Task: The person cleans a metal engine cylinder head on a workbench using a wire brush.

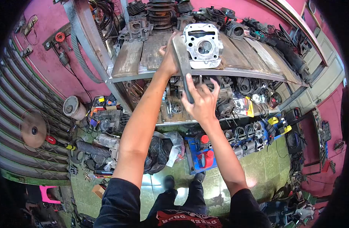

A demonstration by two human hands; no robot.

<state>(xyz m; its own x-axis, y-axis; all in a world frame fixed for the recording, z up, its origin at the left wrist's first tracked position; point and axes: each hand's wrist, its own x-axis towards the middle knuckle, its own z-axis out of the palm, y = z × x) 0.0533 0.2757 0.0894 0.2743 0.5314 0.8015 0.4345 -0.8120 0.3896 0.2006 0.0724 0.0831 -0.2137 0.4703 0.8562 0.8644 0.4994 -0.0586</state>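
Observation:
A long, flat, dark grey bar (pixel 183 62) stands slanted in front of the wooden shelf. Near its upper end, my left hand (pixel 170 57) grips it from the left side, its fingers partly hidden behind the bar. My right hand (pixel 201 100) holds the lower end between thumb and fingers, some fingers raised. Just right of the bar's upper part, a silver engine cylinder head (pixel 204 43) rests upright on the shelf's front edge, its flat face with a round chamber and several holes turned toward me.
More engine parts (pixel 136 30) line the back of the wooden shelf (pixel 235 55). Below are a lower shelf of metal parts, a blue tray (pixel 197 165) with red bottles (pixel 206 159), and a black plastic bag (pixel 158 152). A fan (pixel 34 130) stands at the left.

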